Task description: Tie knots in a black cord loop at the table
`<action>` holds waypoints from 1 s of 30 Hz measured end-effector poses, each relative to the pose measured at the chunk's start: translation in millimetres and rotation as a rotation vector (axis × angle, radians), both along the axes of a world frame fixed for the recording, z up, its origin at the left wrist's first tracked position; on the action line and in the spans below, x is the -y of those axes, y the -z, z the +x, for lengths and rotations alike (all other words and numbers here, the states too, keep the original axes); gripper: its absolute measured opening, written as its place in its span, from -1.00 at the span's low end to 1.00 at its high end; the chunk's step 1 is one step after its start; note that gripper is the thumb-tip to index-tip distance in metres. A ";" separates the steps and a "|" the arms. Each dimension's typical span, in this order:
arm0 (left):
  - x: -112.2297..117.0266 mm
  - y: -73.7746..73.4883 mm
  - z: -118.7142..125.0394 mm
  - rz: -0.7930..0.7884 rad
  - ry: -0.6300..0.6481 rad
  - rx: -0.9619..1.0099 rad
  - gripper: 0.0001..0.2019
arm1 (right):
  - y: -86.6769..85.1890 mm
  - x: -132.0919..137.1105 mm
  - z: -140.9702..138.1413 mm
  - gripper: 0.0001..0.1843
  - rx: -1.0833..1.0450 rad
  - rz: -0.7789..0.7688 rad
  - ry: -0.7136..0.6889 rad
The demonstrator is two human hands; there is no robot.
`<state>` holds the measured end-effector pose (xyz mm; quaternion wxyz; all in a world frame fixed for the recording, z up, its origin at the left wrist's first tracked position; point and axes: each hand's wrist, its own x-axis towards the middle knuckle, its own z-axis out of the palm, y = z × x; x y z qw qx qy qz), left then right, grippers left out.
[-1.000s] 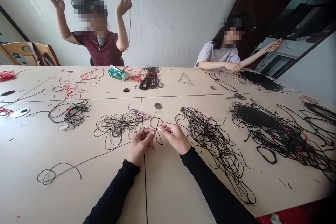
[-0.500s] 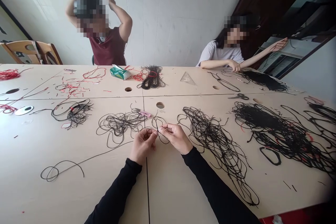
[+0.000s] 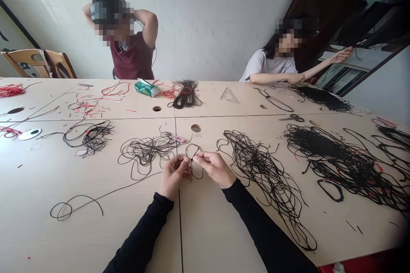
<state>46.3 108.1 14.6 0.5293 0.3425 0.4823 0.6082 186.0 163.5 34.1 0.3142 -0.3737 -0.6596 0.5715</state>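
Note:
Between my two hands is a thin black cord (image 3: 193, 146), bent into small loops above and below the fingertips. My left hand (image 3: 174, 173) pinches it from the left, thumb against forefinger. From the right, my right hand (image 3: 215, 168) pinches the same cord, its fingertips almost touching the left ones. A loose tangle of black cord (image 3: 145, 151) lies left of my hands, one strand trailing to a curl at the lower left. Right of them stretches a larger heap of black cord (image 3: 261, 166). Behind the left hand are pink-handled snips (image 3: 177, 137).
Across the table (image 3: 105, 239) sit a person in a dark red top (image 3: 133, 59) and a person in a white top (image 3: 272, 64). Scissors (image 3: 292, 118), a clear triangle (image 3: 229, 95), a green packet (image 3: 146, 88), red cord scraps (image 3: 86, 108) and more black cord (image 3: 346, 166) lie about.
The cord's loop between my fingers has shifted shape, with an end now hanging below the fingertips. My hands stay nearly in place. The person in dark red has lowered both hands behind the head.

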 end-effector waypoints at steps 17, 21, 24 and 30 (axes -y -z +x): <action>1.0 1.2 0.6 0.000 0.034 0.015 -0.69 | 2.6 0.1 0.4 -0.59 -0.007 -0.144 0.014; 0.9 2.0 1.3 0.001 0.041 0.050 -0.68 | 1.6 0.3 0.1 -0.62 -0.065 -0.267 -0.020; 1.1 1.3 1.3 0.003 0.045 0.076 -0.67 | -0.2 0.7 -0.4 -0.62 -0.089 -0.306 -0.040; 0.8 -0.2 0.7 -0.018 0.046 0.095 -0.68 | -0.5 1.1 -1.1 -0.61 -0.077 -0.291 -0.012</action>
